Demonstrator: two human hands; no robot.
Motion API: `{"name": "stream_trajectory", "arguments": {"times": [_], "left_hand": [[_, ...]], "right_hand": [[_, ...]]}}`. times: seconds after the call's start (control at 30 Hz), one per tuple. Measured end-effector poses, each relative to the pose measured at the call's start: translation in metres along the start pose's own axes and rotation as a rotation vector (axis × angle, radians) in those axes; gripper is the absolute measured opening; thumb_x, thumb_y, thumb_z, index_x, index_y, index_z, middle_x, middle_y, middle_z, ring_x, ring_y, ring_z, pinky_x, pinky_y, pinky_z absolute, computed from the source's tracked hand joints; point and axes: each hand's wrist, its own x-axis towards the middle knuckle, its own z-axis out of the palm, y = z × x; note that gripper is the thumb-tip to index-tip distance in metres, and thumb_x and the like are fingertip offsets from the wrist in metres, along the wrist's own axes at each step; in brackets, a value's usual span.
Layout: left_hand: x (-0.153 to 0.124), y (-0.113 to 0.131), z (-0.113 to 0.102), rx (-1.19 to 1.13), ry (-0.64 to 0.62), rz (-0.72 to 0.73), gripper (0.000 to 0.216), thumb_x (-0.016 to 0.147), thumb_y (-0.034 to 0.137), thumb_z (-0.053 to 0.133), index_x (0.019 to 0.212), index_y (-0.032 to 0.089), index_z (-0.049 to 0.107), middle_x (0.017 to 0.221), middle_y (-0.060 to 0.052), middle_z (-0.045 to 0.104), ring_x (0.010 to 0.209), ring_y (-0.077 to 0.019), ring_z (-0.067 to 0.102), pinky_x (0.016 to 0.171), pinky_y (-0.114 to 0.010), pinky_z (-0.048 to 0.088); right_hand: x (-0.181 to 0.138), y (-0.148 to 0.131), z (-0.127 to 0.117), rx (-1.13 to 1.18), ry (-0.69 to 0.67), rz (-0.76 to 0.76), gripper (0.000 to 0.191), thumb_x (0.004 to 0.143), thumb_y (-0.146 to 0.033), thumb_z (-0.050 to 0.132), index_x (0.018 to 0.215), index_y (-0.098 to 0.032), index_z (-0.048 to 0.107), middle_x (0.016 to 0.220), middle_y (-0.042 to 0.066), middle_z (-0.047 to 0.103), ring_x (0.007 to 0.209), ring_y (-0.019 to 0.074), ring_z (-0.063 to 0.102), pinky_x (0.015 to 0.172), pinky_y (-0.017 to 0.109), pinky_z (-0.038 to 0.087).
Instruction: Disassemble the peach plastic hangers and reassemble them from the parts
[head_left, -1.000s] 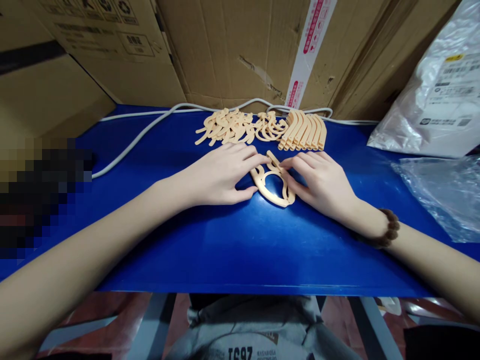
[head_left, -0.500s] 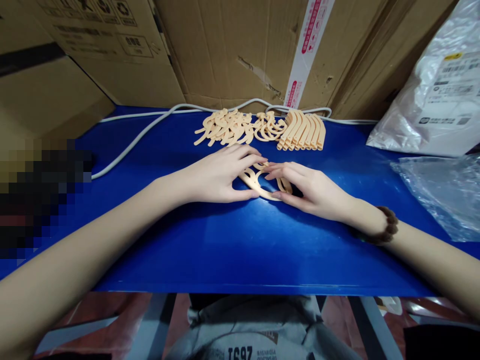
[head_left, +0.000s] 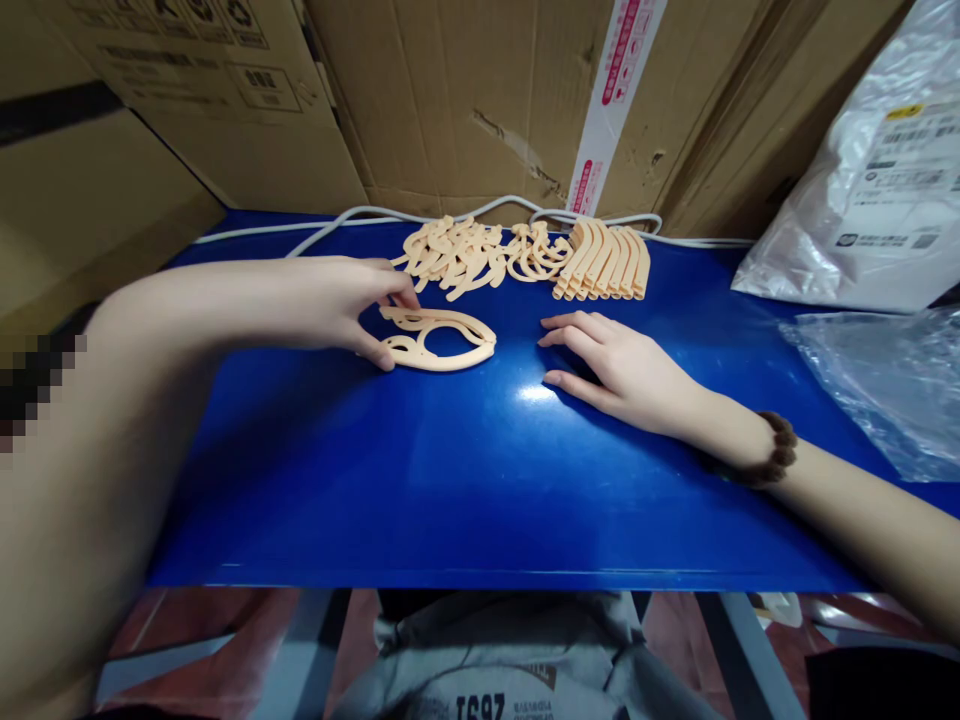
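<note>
My left hand [head_left: 337, 302] grips the left end of a peach plastic folding hanger [head_left: 453, 364], thumb on the near side and fingers on the far side. The hanger is folded into a pointed oval loop, lying low over the blue table. Apart from it, to the right, my right hand [head_left: 630, 375] rests with fingers spread and nothing in them. Behind the hands lie a loose pile of slim curved peach pieces [head_left: 454, 255], a small heap of peach hooks [head_left: 536, 257] and a neat row of curved hanger arms [head_left: 606, 262].
A white cable [head_left: 337, 225] runs along the back of the blue table [head_left: 480, 500]. Cardboard boxes [head_left: 465, 90] wall off the back and left. At right are a white plastic parcel bag [head_left: 862, 210] and a clear plastic bag [head_left: 885, 390].
My left hand has moved left with the hanger, away from my right hand. My right hand has let go of it and stayed nearly in place.
</note>
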Motion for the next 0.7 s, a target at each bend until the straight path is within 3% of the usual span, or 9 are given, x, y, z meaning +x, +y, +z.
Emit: {"name": "stream_trajectory", "arguments": {"times": [0.1,0.2,0.43,0.7], "left_hand": [[0.002,-0.012,0.001,-0.03,-0.003,-0.006,0.064,0.073,0.077,0.069,0.115,0.027,0.066,0.105,-0.001,0.069,0.088,-0.0203,0.062,0.073,-0.03,0.049],[0.004,-0.013,0.0,-0.027,-0.005,-0.008,0.062,0.081,0.075,0.063,0.121,0.028,0.064,0.111,-0.001,0.068,0.095,-0.0198,0.061,0.078,-0.03,0.05],[0.006,-0.002,-0.004,0.053,-0.027,-0.144,0.079,0.089,0.078,0.046,0.135,0.015,0.058,0.126,-0.01,0.06,0.107,-0.0235,0.059,0.094,-0.034,0.047],[0.008,0.001,-0.007,0.049,-0.09,-0.195,0.059,0.089,0.04,0.069,0.14,0.013,0.055,0.132,-0.009,0.057,0.113,-0.0196,0.054,0.103,-0.03,0.04]], "right_hand": [[0.0,-0.001,-0.001,-0.014,-0.001,-0.005,0.037,0.102,-0.042,0.049,0.121,-0.013,0.06,0.134,0.019,0.06,0.12,0.0313,0.06,0.1,0.05,0.051],[0.0,-0.001,-0.001,-0.022,-0.004,-0.011,0.036,0.102,-0.042,0.048,0.121,-0.014,0.059,0.135,0.018,0.059,0.12,0.0311,0.06,0.1,0.05,0.051],[0.0,0.0,-0.001,-0.05,-0.011,-0.02,0.038,0.103,-0.042,0.046,0.122,-0.012,0.059,0.134,0.019,0.059,0.12,0.0306,0.06,0.101,0.049,0.051],[0.0,-0.001,0.0,-0.07,-0.019,-0.026,0.04,0.103,-0.042,0.045,0.123,-0.011,0.06,0.135,0.019,0.059,0.12,0.0311,0.06,0.102,0.048,0.05]]}}
